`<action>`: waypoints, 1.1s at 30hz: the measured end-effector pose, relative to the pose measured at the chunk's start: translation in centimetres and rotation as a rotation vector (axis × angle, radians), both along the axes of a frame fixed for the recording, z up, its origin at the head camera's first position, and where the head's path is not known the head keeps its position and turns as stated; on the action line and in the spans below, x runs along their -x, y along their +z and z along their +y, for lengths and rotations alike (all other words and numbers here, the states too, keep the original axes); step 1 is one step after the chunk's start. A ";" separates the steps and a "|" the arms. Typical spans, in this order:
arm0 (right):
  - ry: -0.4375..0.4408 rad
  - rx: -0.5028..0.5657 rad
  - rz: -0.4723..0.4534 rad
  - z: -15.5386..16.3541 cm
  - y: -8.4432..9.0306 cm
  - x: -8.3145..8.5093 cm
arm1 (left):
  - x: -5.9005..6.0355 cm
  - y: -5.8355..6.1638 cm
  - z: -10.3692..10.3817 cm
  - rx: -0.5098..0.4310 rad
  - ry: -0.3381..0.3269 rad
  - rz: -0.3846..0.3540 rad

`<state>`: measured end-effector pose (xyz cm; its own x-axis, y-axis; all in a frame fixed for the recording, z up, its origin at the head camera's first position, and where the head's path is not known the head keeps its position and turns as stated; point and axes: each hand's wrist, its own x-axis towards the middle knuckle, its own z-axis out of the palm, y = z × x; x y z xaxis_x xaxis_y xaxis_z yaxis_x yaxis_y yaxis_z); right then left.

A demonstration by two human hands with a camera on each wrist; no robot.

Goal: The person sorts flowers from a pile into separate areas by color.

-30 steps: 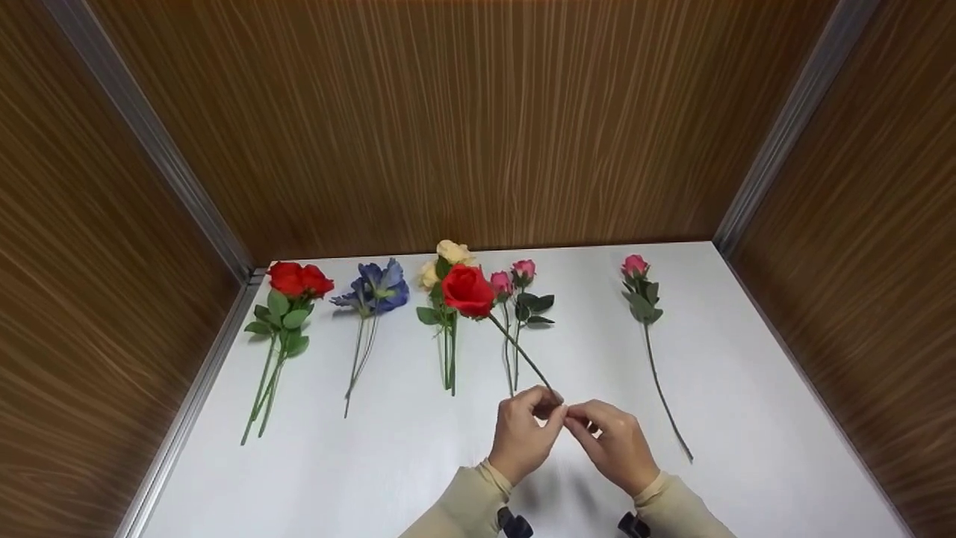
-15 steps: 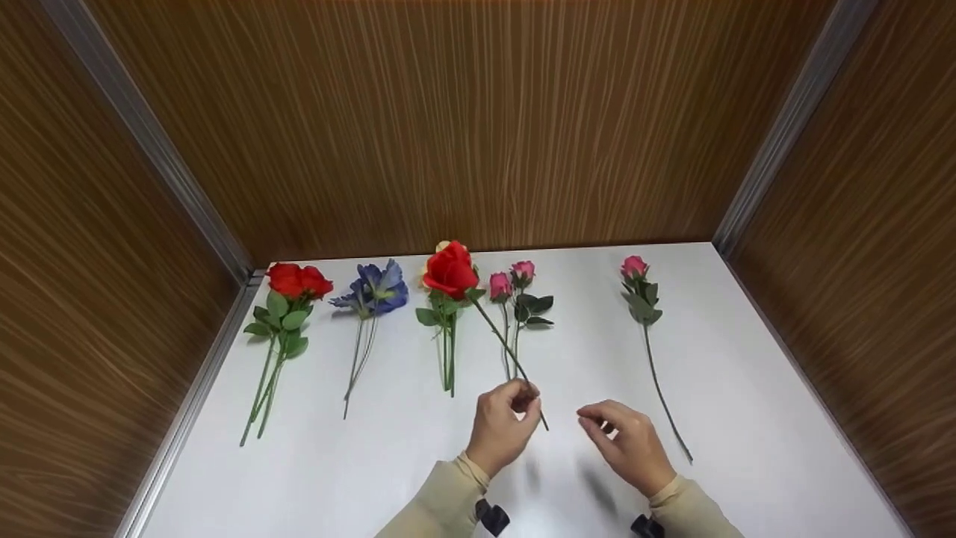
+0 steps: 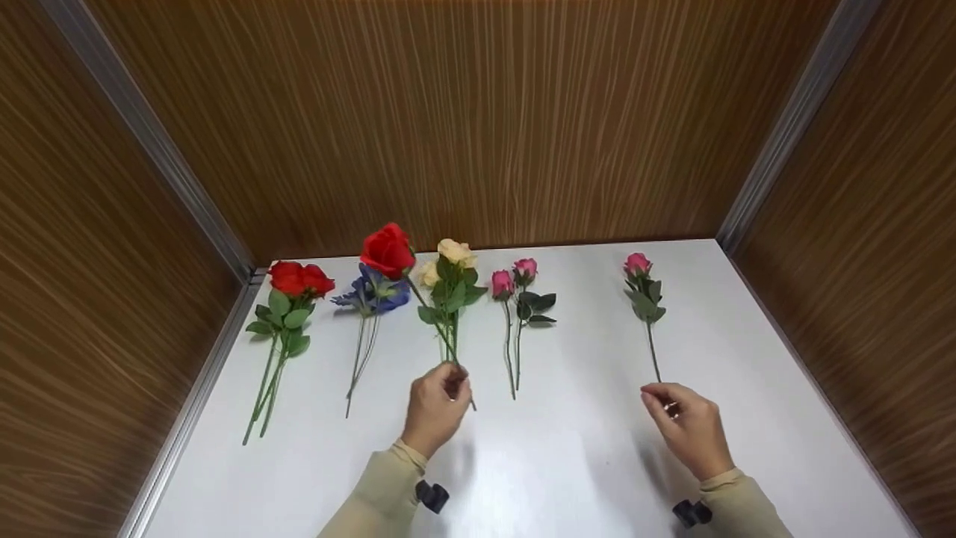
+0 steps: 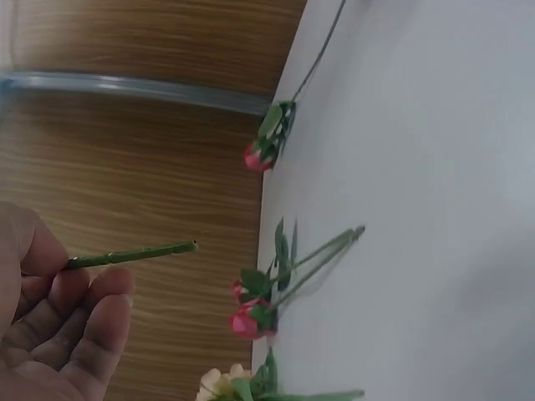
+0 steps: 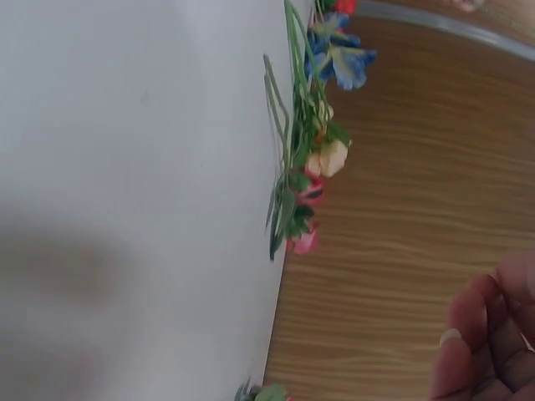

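Note:
My left hand (image 3: pixel 454 382) pinches the lower stem of a red rose (image 3: pixel 388 250) and holds it tilted above the white table (image 3: pixel 567 471), its bloom over the blue flowers (image 3: pixel 377 293). The stem's cut end (image 4: pixel 134 253) sticks out past my left fingers (image 4: pixel 63 322). My right hand (image 3: pixel 663 403) lies over the lower stem of a single pink rose (image 3: pixel 636 265) lying at the right. Its fingers (image 5: pixel 481 347) are curled, and the stem beneath them is hidden, so a grip on it cannot be made out.
Four groups of flowers lie in a row on the table: red roses (image 3: pixel 299 279) at far left, the blue flowers, cream roses (image 3: pixel 450 258) and a pair of pink buds (image 3: pixel 514 276). Wood-panelled walls (image 3: pixel 478 119) close in the back and both sides.
My hands have parted. The left carried the red rose leftward, from over the pink buds to over the blue flowers. The right let go of its stem and moved right onto the single pink rose's stem.

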<state>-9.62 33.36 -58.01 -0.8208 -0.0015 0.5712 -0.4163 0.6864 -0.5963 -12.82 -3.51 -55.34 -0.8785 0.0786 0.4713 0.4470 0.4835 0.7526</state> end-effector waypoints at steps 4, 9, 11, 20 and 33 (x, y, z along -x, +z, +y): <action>-0.080 0.023 -0.071 1.2 -0.4 0.2 | 0.5 0.0 -2.6 0.015 0.049 -0.013; -0.152 0.027 -0.186 2.7 -1.3 0.6 | 0.9 -0.1 -6.1 0.050 0.148 -0.031; -0.175 0.010 -0.223 3.2 -1.8 0.8 | 1.0 -0.2 -7.5 0.060 0.178 -0.040; -0.209 -0.066 -0.361 4.1 -3.1 0.7 | 2.8 -1.5 -14.5 0.091 0.308 -0.115; -0.204 -0.074 -0.500 5.0 -3.6 0.7 | 4.1 -3.2 -24.5 0.313 0.597 -0.311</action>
<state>-10.28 38.36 -61.60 -0.9802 0.1607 0.1159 0.0514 0.7710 -0.6348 -16.93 -27.98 -58.59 -0.9030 -0.3642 0.2278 -0.1704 0.7905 0.5883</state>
